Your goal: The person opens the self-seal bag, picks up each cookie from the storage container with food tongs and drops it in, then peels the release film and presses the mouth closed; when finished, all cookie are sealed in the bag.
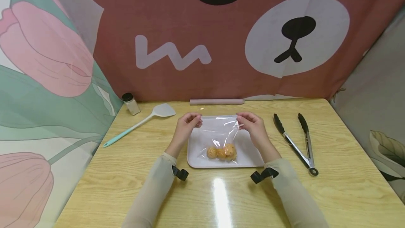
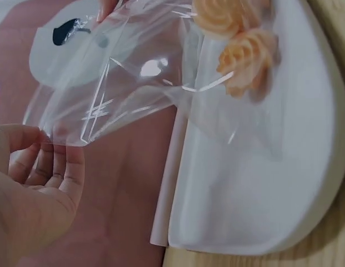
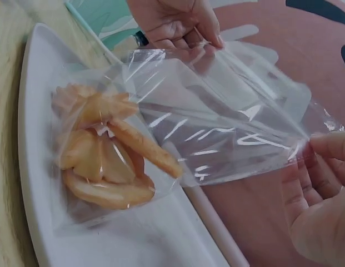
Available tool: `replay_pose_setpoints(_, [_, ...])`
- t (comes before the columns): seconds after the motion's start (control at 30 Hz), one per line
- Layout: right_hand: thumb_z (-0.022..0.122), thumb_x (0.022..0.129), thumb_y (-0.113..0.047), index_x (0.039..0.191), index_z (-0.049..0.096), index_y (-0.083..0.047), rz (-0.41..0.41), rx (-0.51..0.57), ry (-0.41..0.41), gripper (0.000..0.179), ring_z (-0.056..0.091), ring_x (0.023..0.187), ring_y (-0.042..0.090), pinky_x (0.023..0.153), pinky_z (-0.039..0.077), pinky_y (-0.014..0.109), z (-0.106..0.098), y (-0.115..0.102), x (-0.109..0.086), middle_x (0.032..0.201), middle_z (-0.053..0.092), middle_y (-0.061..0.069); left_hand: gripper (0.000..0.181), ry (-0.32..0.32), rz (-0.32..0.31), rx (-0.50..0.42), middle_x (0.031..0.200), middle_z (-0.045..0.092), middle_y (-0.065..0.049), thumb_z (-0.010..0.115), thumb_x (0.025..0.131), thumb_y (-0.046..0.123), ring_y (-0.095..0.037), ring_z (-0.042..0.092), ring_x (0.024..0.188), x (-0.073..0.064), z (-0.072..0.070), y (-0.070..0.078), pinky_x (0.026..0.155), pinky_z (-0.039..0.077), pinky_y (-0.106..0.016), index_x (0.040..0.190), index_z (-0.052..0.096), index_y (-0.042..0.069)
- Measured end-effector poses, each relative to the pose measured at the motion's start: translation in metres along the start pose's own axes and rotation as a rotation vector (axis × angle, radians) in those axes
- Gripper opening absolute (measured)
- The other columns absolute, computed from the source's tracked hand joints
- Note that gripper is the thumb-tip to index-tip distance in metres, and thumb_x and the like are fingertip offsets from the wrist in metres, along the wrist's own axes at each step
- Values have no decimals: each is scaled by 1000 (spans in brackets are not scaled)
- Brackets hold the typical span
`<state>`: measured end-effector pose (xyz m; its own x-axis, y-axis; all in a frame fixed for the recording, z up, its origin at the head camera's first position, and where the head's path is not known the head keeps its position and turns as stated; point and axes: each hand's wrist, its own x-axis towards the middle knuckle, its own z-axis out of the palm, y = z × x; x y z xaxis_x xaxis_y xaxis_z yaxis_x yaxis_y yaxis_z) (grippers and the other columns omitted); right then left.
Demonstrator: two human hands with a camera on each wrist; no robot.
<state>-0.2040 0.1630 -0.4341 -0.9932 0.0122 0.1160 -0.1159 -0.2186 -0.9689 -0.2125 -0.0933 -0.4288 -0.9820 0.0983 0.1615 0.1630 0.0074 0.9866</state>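
Observation:
A clear plastic bag [image 1: 218, 134] holds several golden cookies [image 1: 221, 152], some swirled, gathered at its bottom. My left hand [image 1: 188, 122] pinches one upper corner of the bag between thumb and fingers. At the opposite corner, my right hand [image 1: 251, 126] pinches the film the same way. In the right wrist view the bag's upper part [image 3: 239, 111] is stretched flat between both hands. The cookies [image 2: 247, 58] lie over the white tray [image 2: 233, 206], whose surface shows through the film in the left wrist view.
To the right lie metal tongs [image 1: 297, 147] with black tips, spread apart. A spatula [image 1: 139, 126] with a mint handle lies at left, near a black-capped jar [image 1: 131, 104]. Along the table's back edge runs a pink rod [image 1: 217, 101], before a printed cloth backdrop [image 1: 177, 80].

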Motion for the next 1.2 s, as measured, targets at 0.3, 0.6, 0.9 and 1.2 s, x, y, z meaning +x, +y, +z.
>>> replay_pose_setpoints(0.3, [50, 91, 12, 85, 70, -13, -50, 107, -92, 33, 62, 69, 12, 60, 54, 22, -4, -1, 5, 84, 66, 2, 24, -87, 13, -81, 81, 64, 0, 55, 95, 5, -10, 64, 74, 7, -8, -3, 72, 55, -26, 110, 59, -13])
replay_pose_setpoints(0.6, [50, 94, 8, 82, 64, -2, -153, -72, -199, 21, 63, 72, 10, 65, 56, 25, -13, -2, 9, 84, 62, 3, 24, -125, -25, -72, 100, 64, -23, 54, 96, 5, -12, 66, 80, 9, -13, 0, 80, 55, -33, 111, 60, -13])
replay_pose_setpoints(0.9, [46, 88, 20, 83, 57, 20, -328, -348, -275, 12, 64, 68, 13, 63, 56, 27, -6, -24, -1, 84, 58, 34, 24, -141, -24, -86, 95, 66, -8, 52, 96, 3, -10, 66, 80, 10, -13, -1, 79, 55, -30, 110, 58, -15])
replay_pose_setpoints(1.2, [46, 81, 21, 80, 63, 16, -387, -530, -235, 18, 64, 64, 27, 60, 55, 27, -1, -37, -10, 76, 64, 30, 26, -146, -18, -92, 90, 67, -8, 51, 97, 4, -10, 65, 80, 9, -9, -4, 79, 55, -29, 112, 57, -16])
